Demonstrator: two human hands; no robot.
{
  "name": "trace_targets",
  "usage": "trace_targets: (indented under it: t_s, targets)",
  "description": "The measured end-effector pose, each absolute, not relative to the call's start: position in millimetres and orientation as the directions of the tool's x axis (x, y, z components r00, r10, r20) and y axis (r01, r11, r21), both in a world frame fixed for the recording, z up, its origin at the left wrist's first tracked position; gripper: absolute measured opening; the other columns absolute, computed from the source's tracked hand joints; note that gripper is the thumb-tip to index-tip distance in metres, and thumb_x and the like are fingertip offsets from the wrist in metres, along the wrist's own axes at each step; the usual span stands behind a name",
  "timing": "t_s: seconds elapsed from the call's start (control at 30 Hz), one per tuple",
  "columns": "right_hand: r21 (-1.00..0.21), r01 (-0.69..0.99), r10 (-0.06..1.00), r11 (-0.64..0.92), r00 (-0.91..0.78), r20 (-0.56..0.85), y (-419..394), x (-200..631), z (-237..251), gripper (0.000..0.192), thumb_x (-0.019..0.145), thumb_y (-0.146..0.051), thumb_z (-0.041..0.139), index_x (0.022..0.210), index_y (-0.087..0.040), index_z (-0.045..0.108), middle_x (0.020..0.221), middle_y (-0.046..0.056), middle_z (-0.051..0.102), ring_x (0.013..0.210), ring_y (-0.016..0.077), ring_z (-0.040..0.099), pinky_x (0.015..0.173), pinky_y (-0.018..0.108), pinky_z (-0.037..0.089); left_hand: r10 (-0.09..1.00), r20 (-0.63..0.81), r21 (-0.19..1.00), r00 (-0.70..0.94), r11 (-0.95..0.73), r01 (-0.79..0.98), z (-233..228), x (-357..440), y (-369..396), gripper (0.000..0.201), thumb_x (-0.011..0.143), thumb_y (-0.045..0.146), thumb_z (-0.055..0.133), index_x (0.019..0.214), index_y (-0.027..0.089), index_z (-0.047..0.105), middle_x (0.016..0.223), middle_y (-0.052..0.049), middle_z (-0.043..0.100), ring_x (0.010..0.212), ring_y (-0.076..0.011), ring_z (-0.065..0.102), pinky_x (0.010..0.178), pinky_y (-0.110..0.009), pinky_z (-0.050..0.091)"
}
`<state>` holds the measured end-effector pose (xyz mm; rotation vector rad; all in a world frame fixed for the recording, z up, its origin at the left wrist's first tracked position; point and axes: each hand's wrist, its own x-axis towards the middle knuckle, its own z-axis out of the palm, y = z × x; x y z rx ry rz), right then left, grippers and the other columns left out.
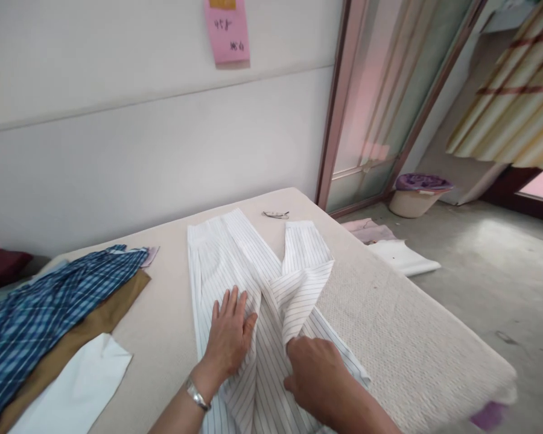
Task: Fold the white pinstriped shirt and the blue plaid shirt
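My left hand [230,339] lies flat, fingers slightly spread, on the white pinstriped garment [224,259] on the cloth-covered table [389,319]; my right hand [317,371] grips a fold. It should handle light and floppy, best held by an edge.

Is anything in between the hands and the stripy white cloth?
Nothing visible is: the left hand lies on the white pinstriped cloth, and the right hand grips a fold of it.

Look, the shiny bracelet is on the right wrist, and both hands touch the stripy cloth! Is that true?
No: the head view shows the shiny bracelet on the left wrist. The left hand and right hand do touch the stripy cloth.
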<state>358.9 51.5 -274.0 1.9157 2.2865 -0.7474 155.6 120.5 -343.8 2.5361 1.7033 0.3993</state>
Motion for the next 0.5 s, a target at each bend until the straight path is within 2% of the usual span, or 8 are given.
trace_targets:
  t_s: [0.07, 0.13, 0.2, 0.27, 0.33, 0.37, 0.43, 0.5]
  targets:
    - [-0.296, 0.952, 0.9, 0.085, -0.201, -0.387, 52.6, 362.4, -265.6, 0.022, 0.081, -0.028, 0.07, 0.097, -0.014, 0.076, 0.096, 0.015, 0.075, 0.094, 0.034, 0.072, 0.079, 0.04, 0.052, 0.92, 0.241, 0.161, 0.308, -0.351, 0.922, -327.6, 174.1, 113.6, 0.047, 0.102, 0.047, 0.045, 0.135, 0.015, 0.055, 0.145, -0.019, 0.054, 0.139, -0.0348, 0.046, 0.11, -0.053, 0.041]
    - [-0.283, 0.955, 0.897, 0.093, -0.204, -0.393, 53.8, 364.8, -264.3, 0.025, 0.081, -0.032, 0.07, 0.098, -0.015, 0.078, 0.097, 0.014, 0.076, 0.095, 0.0347, 0.072, 0.08, 0.041, 0.053, 0.932, 0.249, 0.135, 0.263, -0.303, 0.943, -313.2, 192.3, 111.0, 0.031, 0.096, 0.042, 0.056, 0.112, 0.016, 0.061, 0.121, -0.017, 0.063, 0.117, -0.0322, 0.057, 0.093, -0.044, 0.049]
    - [-0.272, 0.956, 0.896, 0.107, -0.212, -0.389, 55.0, 365.3, -266.5, 0.027, 0.08, -0.032, 0.07, 0.099, -0.016, 0.078, 0.099, 0.013, 0.076, 0.096, 0.0349, 0.072, 0.079, 0.042, 0.053, 0.949, 0.21, 0.108, 0.235, -0.261, 0.959, -307.3, 204.4, 111.0, 0.012, 0.09, 0.027, 0.06, 0.098, 0.018, 0.06, 0.105, -0.012, 0.062, 0.101, -0.0283, 0.059, 0.077, -0.036, 0.049]
    - [-0.263, 0.958, 0.896, 0.112, -0.212, -0.389, 55.6, 364.6, -268.7, 0.027, 0.079, -0.032, 0.07, 0.099, -0.015, 0.078, 0.101, 0.013, 0.076, 0.097, 0.0351, 0.072, 0.08, 0.042, 0.054, 0.962, 0.183, 0.126, 0.203, -0.228, 0.966, -310.3, 206.1, 113.9, 0.009, 0.087, 0.012, 0.055, 0.092, 0.018, 0.058, 0.1, -0.01, 0.061, 0.094, -0.0249, 0.059, 0.068, -0.032, 0.043]
    - [-0.259, 0.96, 0.898, 0.108, -0.206, -0.389, 55.7, 363.9, -269.3, 0.027, 0.078, -0.028, 0.069, 0.1, -0.015, 0.078, 0.102, 0.014, 0.075, 0.097, 0.0349, 0.072, 0.08, 0.041, 0.054, 0.977, 0.186, 0.244, 0.108, -0.152, 0.958, -318.4, 196.8, 119.1, 0.014, 0.086, 0.007, 0.05, 0.083, 0.02, 0.055, 0.092, -0.007, 0.06, 0.085, -0.0208, 0.057, 0.064, -0.029, 0.037]
    - [-0.261, 0.959, 0.897, 0.11, -0.209, -0.39, 55.7, 363.9, -269.1, 0.028, 0.076, -0.026, 0.068, 0.1, -0.015, 0.077, 0.102, 0.014, 0.075, 0.097, 0.0346, 0.072, 0.08, 0.041, 0.054, 0.983, 0.179, 0.349, 0.026, -0.088, 0.933, -323.0, 189.1, 121.8, 0.015, 0.086, 0.008, 0.049, 0.078, 0.021, 0.052, 0.085, -0.005, 0.058, 0.078, -0.019, 0.055, 0.063, -0.029, 0.035]
    - [-0.268, 0.957, 0.889, 0.113, -0.218, -0.402, 55.8, 364.4, -268.7, 0.03, 0.072, -0.02, 0.069, 0.1, -0.016, 0.077, 0.102, 0.013, 0.076, 0.096, 0.0337, 0.072, 0.079, 0.039, 0.053, 0.975, 0.128, 0.621, -0.184, 0.066, 0.781, -332.3, 171.7, 125.5, 0.02, 0.085, 0.015, 0.052, 0.068, 0.022, 0.045, 0.068, 0.001, 0.049, 0.066, -0.0161, 0.047, 0.06, -0.028, 0.031]
    - [-0.281, 0.954, 0.885, 0.108, -0.221, -0.409, 56.0, 365.4, -268.8, 0.03, 0.071, -0.018, 0.069, 0.099, -0.016, 0.078, 0.101, 0.012, 0.076, 0.095, 0.0335, 0.072, 0.079, 0.039, 0.053, 0.941, 0.045, 0.804, -0.336, 0.165, 0.571, -341.0, 156.7, 125.3, 0.025, 0.083, 0.022, 0.054, 0.063, 0.023, 0.04, 0.06, 0.005, 0.04, 0.061, -0.0145, 0.04, 0.058, -0.027, 0.027]
